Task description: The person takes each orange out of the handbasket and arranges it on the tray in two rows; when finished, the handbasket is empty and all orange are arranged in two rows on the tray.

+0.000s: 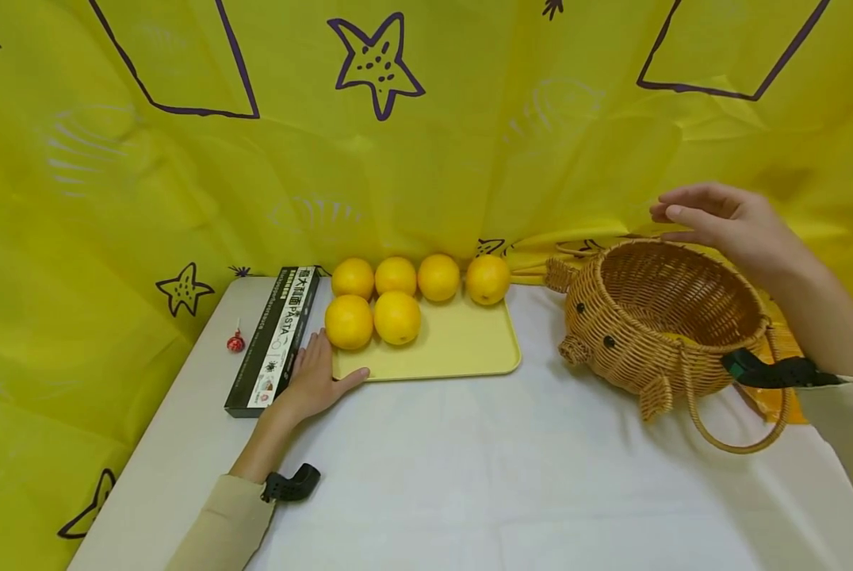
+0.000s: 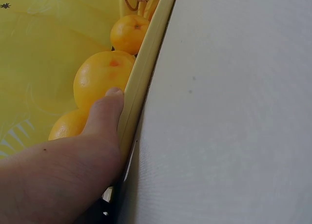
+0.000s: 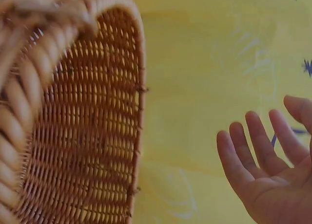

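Several oranges (image 1: 397, 318) sit in a pale yellow tray (image 1: 462, 349), four along its back edge and two in front at the left. My left hand (image 1: 315, 379) rests at the tray's front left corner, fingers straight along the left side and thumb by the front rim. In the left wrist view, that thumb overlaps an orange (image 2: 100, 78). A pig-shaped wicker basket (image 1: 633, 349) stands to the right, tilted toward its face. Over its back rim hovers my right hand (image 1: 719, 214), holding nothing, its fingers loosely bent and spread in the right wrist view.
A black and white pasta box (image 1: 273, 341) lies left of the tray, beside my left fingers. Farther left is a red-wrapped lollipop (image 1: 236, 342). An orange packet (image 1: 783, 396) lies partly behind the basket. The basket's handle (image 1: 740, 450) hangs forward. A yellow curtain (image 1: 455, 159) backs the white table.
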The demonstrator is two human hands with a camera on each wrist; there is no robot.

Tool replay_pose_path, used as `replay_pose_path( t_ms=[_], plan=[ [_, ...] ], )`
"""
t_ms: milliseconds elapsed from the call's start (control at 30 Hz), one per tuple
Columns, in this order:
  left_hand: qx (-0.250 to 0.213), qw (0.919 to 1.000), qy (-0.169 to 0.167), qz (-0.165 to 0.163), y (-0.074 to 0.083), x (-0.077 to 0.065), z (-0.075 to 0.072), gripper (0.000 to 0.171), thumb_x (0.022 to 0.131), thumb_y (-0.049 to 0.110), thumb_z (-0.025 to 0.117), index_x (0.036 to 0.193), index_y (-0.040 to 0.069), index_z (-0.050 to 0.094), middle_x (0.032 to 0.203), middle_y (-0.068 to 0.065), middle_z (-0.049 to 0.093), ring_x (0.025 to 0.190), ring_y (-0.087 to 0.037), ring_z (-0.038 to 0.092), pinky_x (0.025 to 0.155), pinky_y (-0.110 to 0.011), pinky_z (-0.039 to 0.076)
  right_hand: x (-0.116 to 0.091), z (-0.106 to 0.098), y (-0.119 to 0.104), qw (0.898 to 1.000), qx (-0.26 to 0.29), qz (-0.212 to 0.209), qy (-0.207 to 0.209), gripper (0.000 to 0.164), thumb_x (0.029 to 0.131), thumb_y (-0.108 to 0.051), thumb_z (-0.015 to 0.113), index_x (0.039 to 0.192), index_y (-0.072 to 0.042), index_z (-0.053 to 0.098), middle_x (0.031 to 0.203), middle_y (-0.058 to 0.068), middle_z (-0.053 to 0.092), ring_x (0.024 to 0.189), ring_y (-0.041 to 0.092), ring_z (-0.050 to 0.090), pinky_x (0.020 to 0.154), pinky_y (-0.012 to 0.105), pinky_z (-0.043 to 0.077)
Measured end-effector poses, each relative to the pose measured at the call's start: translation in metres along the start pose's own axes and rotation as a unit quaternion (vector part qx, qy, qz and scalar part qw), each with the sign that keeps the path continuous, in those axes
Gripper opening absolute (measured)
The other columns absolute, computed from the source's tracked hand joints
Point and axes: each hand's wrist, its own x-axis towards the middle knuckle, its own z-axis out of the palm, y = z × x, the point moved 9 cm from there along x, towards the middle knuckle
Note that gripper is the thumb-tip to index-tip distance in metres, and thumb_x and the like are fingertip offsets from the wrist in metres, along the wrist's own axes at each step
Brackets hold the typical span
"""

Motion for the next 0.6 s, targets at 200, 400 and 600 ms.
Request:
replay_pose_path(
  t_ms=[200, 400, 600],
  plan=[
    [-0.004, 1.0, 0.003, 0.003, 0.001, 0.001, 0.0, 0.109, 0.091, 0.058, 0.055, 0.153, -0.004, -0.011, 0.161, -0.027, -0.007, 0.15, -0.043, -0.006, 0.121, -0.06, -0.002, 0.01, -0.012, 0.012, 0.995, -0.074, -0.015, -0.069, 0.038, 0.102, -0.008, 0.044, 0.14, -0.002, 0.045, 0.124, -0.009, 0.061, 0.105, -0.003, 0.064, 0.084, 0.013, 0.054],
    [-0.007, 1.0, -0.001, 0.007, 0.004, 0.0, 0.0, 0.11, 0.091, 0.06, 0.054, 0.152, -0.005, -0.011, 0.161, -0.028, -0.008, 0.15, -0.044, -0.006, 0.12, -0.061, -0.003, 0.015, 0.002, 0.064, 0.937, -0.14, 0.119, -0.296, 0.05, 0.105, -0.017, 0.039, 0.152, -0.006, 0.026, 0.128, -0.026, 0.053, 0.112, -0.006, 0.06, 0.09, 0.027, 0.056],
    [-0.014, 0.9999, 0.002, 0.005, 0.004, -0.001, -0.001, 0.11, 0.09, 0.058, 0.056, 0.152, -0.005, -0.01, 0.16, -0.029, -0.007, 0.149, -0.045, -0.005, 0.12, -0.062, -0.002, 0.015, 0.007, 0.09, 0.897, -0.031, 0.188, -0.398, 0.049, 0.107, -0.018, 0.029, 0.156, -0.015, 0.022, 0.131, -0.027, 0.054, 0.122, -0.004, 0.055, 0.099, 0.033, 0.052]
  ],
)
